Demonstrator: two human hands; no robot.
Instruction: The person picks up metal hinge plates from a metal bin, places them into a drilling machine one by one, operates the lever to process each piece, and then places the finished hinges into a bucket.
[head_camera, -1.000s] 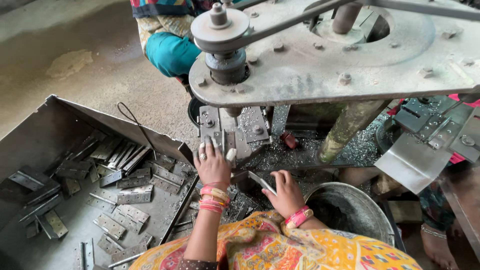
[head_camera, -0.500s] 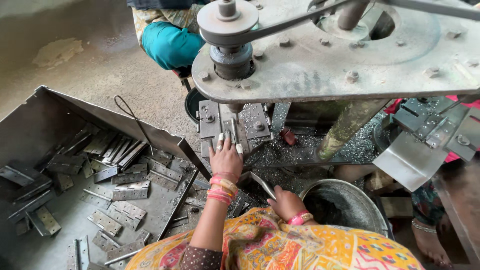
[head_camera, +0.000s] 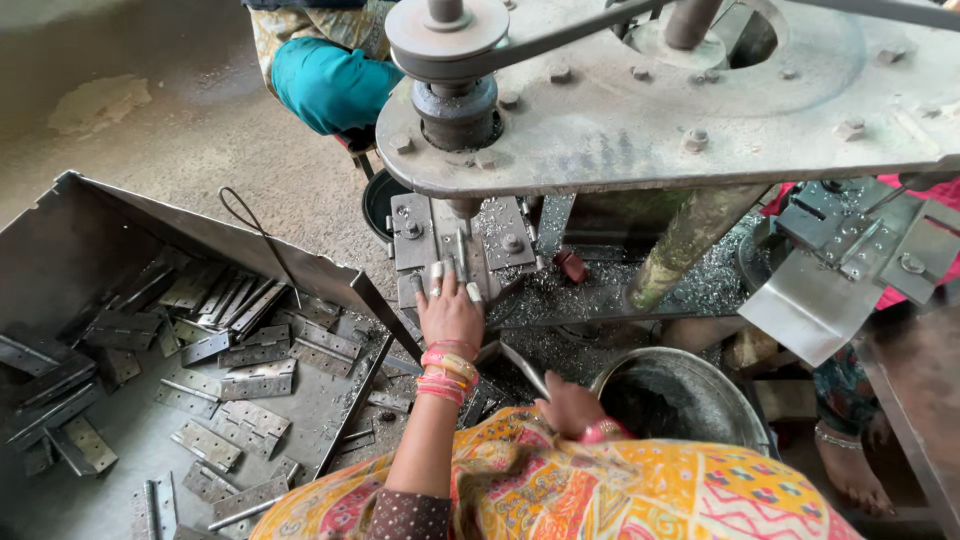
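My left hand (head_camera: 450, 305), with taped fingertips and pink bangles at the wrist, presses flat on the grey metal fixture (head_camera: 460, 240) under the drill spindle (head_camera: 455, 95). Whether a piece lies under the fingers is hidden. My right hand (head_camera: 568, 405) sits low near my lap, beside the steel bucket (head_camera: 690, 395), and holds a flat metal hinge piece (head_camera: 523, 368) that sticks up to the left. The patterned yellow and orange cloth on my lap hides the lower part of that hand.
A large metal tray (head_camera: 120, 230) at the left holds several loose hinges (head_camera: 250, 355). The heavy machine plate (head_camera: 660, 110) overhangs the work spot. Metal swarf covers the bed. Another person in teal clothing (head_camera: 325, 80) sits behind, and a bare foot (head_camera: 850, 465) shows at right.
My left hand reached forward from the tray's edge onto the fixture under the spindle. My right hand drew back and down toward my lap with the hinge piece.
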